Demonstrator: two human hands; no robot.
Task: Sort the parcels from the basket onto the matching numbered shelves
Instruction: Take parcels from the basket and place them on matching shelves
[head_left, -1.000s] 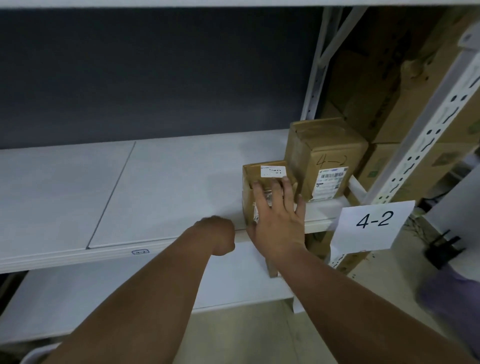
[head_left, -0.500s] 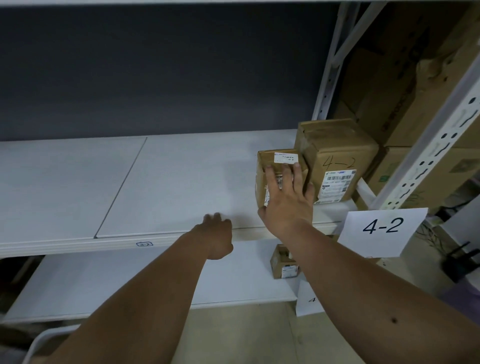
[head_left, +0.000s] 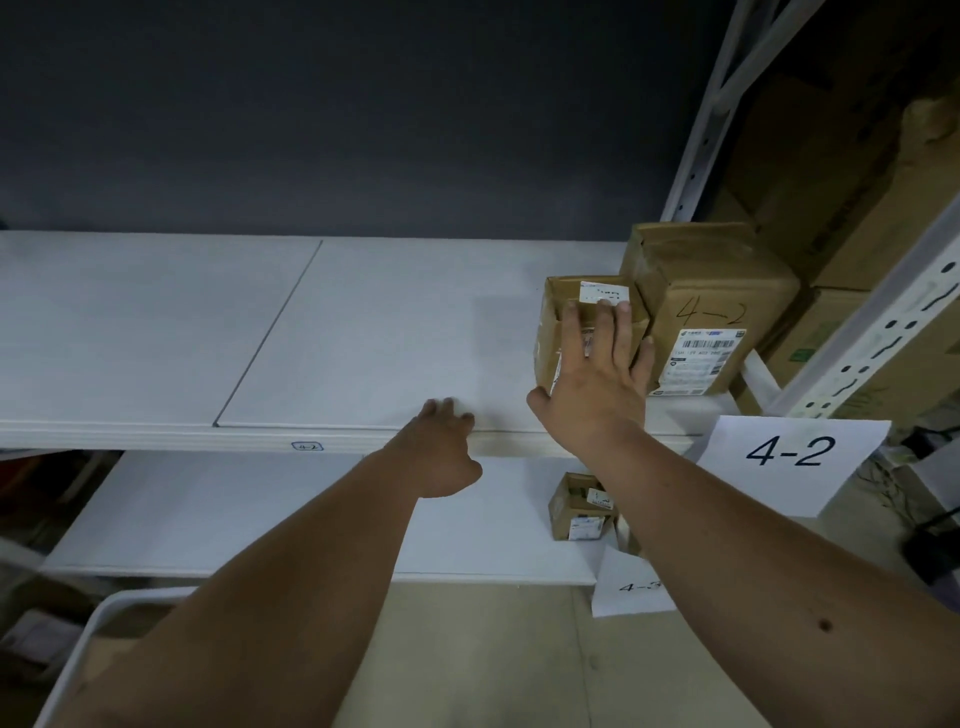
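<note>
A small brown parcel (head_left: 563, 306) with a white label stands on the white shelf (head_left: 363, 332) tagged 4-2. My right hand (head_left: 597, 384) presses flat against its front face with straight fingers. To its right stands a larger brown parcel (head_left: 711, 306) with "4-2" written on it and a barcode label. My left hand (head_left: 441, 452) rests on the shelf's front edge, fingers laid over the lip, holding nothing. The white basket rim (head_left: 88, 639) shows at the lower left.
A paper sign reading 4-2 (head_left: 789, 457) hangs at the right of the shelf edge. Below, a small parcel (head_left: 579, 506) sits on the lower shelf (head_left: 260, 519) beside another paper sign (head_left: 631, 587). A white upright post (head_left: 883, 332) and big cartons (head_left: 857, 171) stand to the right.
My right hand has pushed the small parcel further back onto the shelf, next to the larger parcel. My left hand opened from a fist and moved up onto the shelf edge.
</note>
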